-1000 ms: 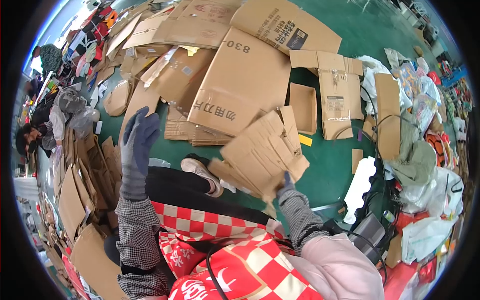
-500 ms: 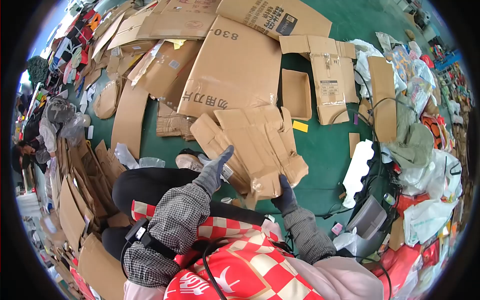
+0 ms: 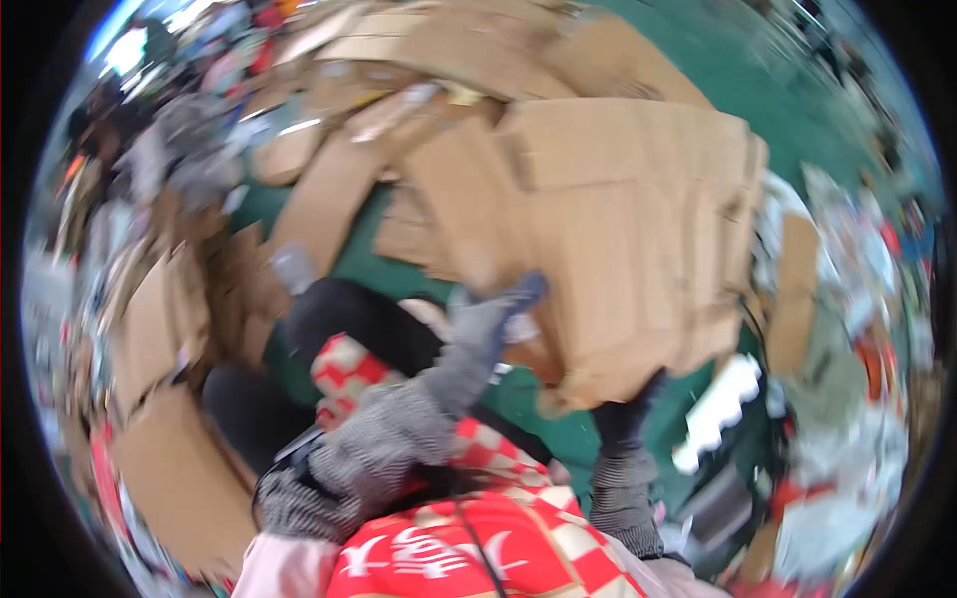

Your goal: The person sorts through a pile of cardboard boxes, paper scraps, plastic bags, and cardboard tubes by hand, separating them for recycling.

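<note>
A flattened cardboard box (image 3: 638, 249), creased with several flaps, is held up before me in both hands. My left hand (image 3: 493, 324), in a grey glove, is closed on its lower left edge, thumb lying over the front. The dark-gloved right hand (image 3: 630, 411) grips the lower edge from beneath; most of its fingers are behind the board. Motion blurs the view. Behind the box lie other cardboard sheets, partly covered by it.
Flattened cartons (image 3: 469, 45) lie piled at the far side. Cardboard pieces (image 3: 164, 329) stand stacked on my left. To the right are a white wavy-edged piece (image 3: 718, 414), a grey bin (image 3: 716, 506), a dark cable (image 3: 755, 334) and plastic bags (image 3: 837, 458) on the green floor.
The held box has been raised nearer the camera and looks larger, now covering the big cartons behind. Both hands keep their hold. My view has turned somewhat and blurred.
</note>
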Tool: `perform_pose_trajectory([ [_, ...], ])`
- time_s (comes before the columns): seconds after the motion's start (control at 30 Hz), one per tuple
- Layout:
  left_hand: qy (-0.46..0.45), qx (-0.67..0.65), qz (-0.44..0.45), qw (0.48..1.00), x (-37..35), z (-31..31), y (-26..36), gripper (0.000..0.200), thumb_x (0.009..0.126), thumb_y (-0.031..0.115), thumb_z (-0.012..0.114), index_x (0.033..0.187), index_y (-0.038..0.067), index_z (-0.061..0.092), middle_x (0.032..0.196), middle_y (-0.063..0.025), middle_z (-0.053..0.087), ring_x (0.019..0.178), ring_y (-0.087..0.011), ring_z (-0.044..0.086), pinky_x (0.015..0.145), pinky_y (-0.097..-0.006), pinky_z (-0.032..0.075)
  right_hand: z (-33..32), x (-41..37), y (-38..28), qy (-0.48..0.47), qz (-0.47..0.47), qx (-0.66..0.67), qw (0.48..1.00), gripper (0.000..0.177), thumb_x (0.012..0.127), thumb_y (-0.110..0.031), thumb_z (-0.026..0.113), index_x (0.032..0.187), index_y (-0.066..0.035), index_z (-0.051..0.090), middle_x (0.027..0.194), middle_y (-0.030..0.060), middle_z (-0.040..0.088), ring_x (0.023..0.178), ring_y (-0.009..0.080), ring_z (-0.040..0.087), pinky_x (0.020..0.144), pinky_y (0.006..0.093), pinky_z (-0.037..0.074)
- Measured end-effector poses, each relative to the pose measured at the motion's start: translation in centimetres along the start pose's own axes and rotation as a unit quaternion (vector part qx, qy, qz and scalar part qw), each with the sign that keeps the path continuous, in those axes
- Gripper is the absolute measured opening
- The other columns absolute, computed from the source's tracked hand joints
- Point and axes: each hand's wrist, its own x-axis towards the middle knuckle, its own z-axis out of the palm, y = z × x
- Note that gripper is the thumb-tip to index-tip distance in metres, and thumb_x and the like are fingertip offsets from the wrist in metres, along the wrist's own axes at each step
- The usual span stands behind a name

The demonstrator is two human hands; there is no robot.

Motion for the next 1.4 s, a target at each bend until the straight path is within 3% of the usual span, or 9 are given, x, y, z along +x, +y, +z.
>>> perform_pose_trajectory([
  [0.23,-0.002,-0.245,0.229,0.942,-4.9,-6.2,13.5,0.058,0.075,0.006,0.065,0.124,0.009,0.033,0.110,-0.0042,0.052,0.103,-0.0162,0.051,0.087,-0.0285,0.042,20.9,5.2,-4.9,-0.151,0.016,0.099,0.983,0.044,0.087,-0.021,0.045,0.123,0.003,0.036,0.126,0.0162,0.039,0.113,0.0245,0.040,0.097,0.0372,0.032],
  [0.3,-0.036,-0.206,0.346,0.915,-10.4,-9.4,19.0,0.057,0.084,0.026,0.054,0.130,0.009,0.025,0.117,-0.0061,0.048,0.107,-0.0179,0.048,0.092,-0.0326,0.038,21.2,10.5,-3.3,-0.293,-0.274,-0.202,0.893,0.051,0.087,-0.029,0.044,0.126,0.001,0.033,0.127,0.0151,0.037,0.114,0.0239,0.038,0.096,0.0369,0.032],
  [0.57,-0.012,0.363,0.406,0.839,-22.9,-26.5,28.3,0.061,0.085,0.045,0.045,0.128,0.006,0.030,0.122,-0.0093,0.044,0.112,-0.0213,0.044,0.093,-0.0382,0.037,50.1,0.9,-6.7,-0.621,0.135,-0.086,0.768,0.045,0.082,-0.032,0.048,0.117,-0.004,0.044,0.110,0.0104,0.053,0.096,0.0190,0.053,0.082,0.0301,0.045],
  [0.7,0.204,0.002,0.381,0.902,-28.0,-28.9,31.3,0.039,0.079,0.018,0.052,0.116,0.008,0.046,0.104,-0.0066,0.055,0.095,-0.0185,0.054,0.082,-0.0337,0.046,61.8,-5.1,-2.2,-0.699,0.277,0.009,0.660,0.038,0.086,-0.023,0.048,0.120,-0.005,0.044,0.113,0.0085,0.052,0.099,0.0189,0.054,0.085,0.0302,0.044],
  [1.0,0.440,-0.068,0.552,0.705,-28.4,-48.8,33.8,0.030,0.075,0.007,0.051,0.105,0.006,0.046,0.087,-0.0079,0.053,0.084,-0.0225,0.054,0.074,-0.0367,0.048,62.1,-3.8,10.3,-0.693,0.039,-0.122,0.710,0.045,0.086,-0.034,0.048,0.118,-0.002,0.043,0.110,0.0111,0.051,0.098,0.0197,0.052,0.081,0.0276,0.043],
  [1.07,0.682,0.636,0.138,0.333,-27.7,-51.3,32.1,0.022,0.073,0.011,0.053,0.094,0.005,0.048,0.085,-0.0120,0.053,0.084,-0.0269,0.053,0.077,-0.0398,0.044,59.0,-3.2,11.2,-0.644,0.140,-0.151,0.737,0.047,0.085,-0.035,0.049,0.119,-0.003,0.043,0.112,0.0104,0.050,0.099,0.0198,0.052,0.084,0.0291,0.042],
  [1.23,0.710,0.539,0.203,0.404,-27.9,-60.5,29.5,0.022,0.075,0.022,0.057,0.087,0.005,0.049,0.083,-0.0151,0.052,0.078,-0.0282,0.048,0.073,-0.0395,0.041,54.3,-0.4,11.9,-0.554,0.180,-0.154,0.798,0.041,0.087,-0.028,0.047,0.118,-0.001,0.043,0.108,0.0101,0.051,0.093,0.0189,0.055,0.081,0.0274,0.044],
  [1.3,0.653,0.207,0.375,0.625,-26.9,-57.2,30.7,0.032,0.080,0.029,0.056,0.093,0.002,0.047,0.086,-0.0122,0.051,0.080,-0.0211,0.045,0.069,-0.0353,0.041,51.6,1.5,11.0,-0.534,0.165,-0.135,0.818,0.040,0.087,-0.023,0.046,0.119,0.000,0.042,0.110,0.0111,0.052,0.099,0.0204,0.054,0.083,0.0291,0.044],
  [1.4,0.596,0.270,0.486,0.579,-27.1,-48.7,34.1,0.066,0.076,0.012,0.063,0.126,-0.002,0.022,0.119,-0.0133,0.039,0.104,-0.0212,0.042,0.088,-0.0307,0.037,46.4,5.4,11.6,-0.390,0.184,-0.088,0.898,0.032,0.084,-0.023,0.053,0.106,-0.001,0.052,0.094,0.0111,0.058,0.081,0.0197,0.060,0.073,0.0274,0.047],
])
